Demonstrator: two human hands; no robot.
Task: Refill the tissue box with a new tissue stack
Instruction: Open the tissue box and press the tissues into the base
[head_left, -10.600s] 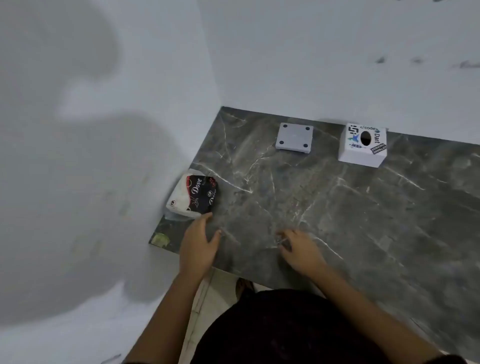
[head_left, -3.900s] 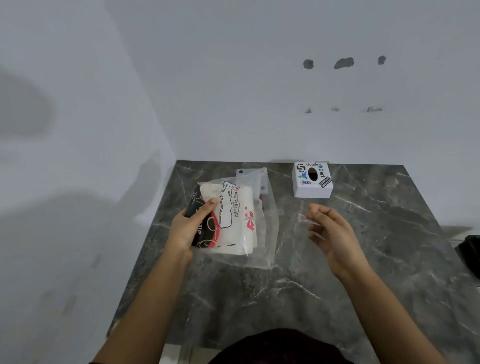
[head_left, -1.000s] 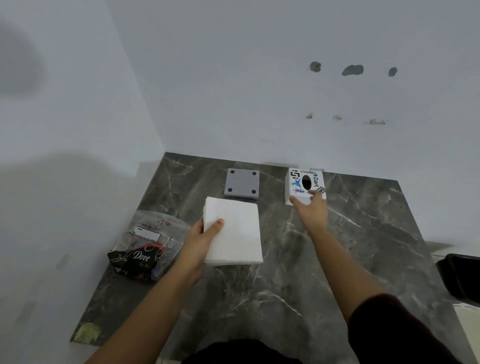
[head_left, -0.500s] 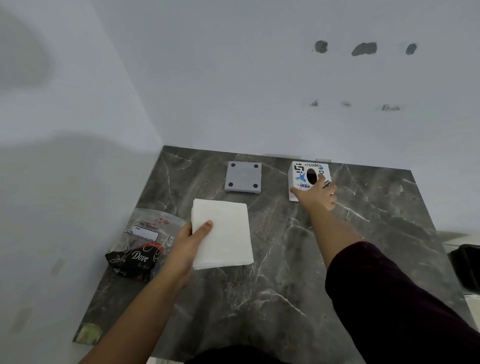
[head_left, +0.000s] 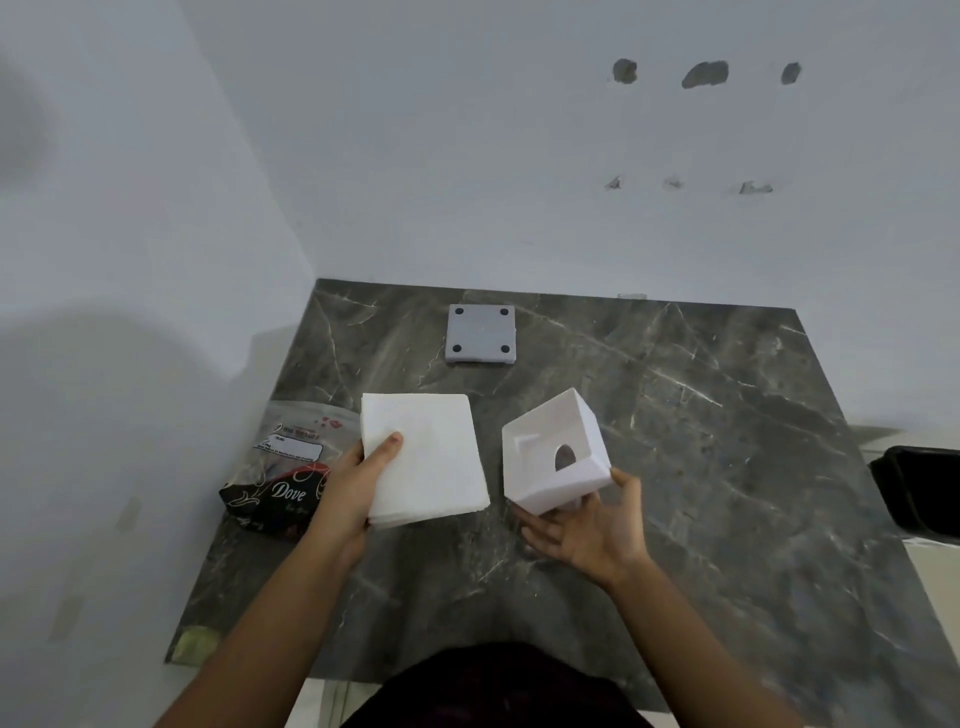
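- The fingers of the right hand curl up under the tissue box. The thumb rests by its near right corner, so the box sits cupped in a loose, half-closed grip above the table.
- The left hand pinches the tissue stack at its near left edge. The thumb lies flat on top, and the other fingers are hidden beneath.
- The box is tilted with its open underside towards the camera. Its hollow inside and the oval dispensing hole in the far wall are both visible, and no tissues show in it.
- The stack is just beside the box on its left. It looks square, flat and unwrapped, with its near edge lifted off the stone.
- The grey base plate, with four dark feet, lies apart at the back of the table.
- The emptied Dove wrapper lies by the left wrist.
- As I judge it, the step in hand is loading, with box and tissues both presented and insertion not yet begun.
- The next move calls for squaring the stack to the opening and sliding it in flat. The box must be kept steady and the corners must not fold over.
- After that the base plate needs fitting.
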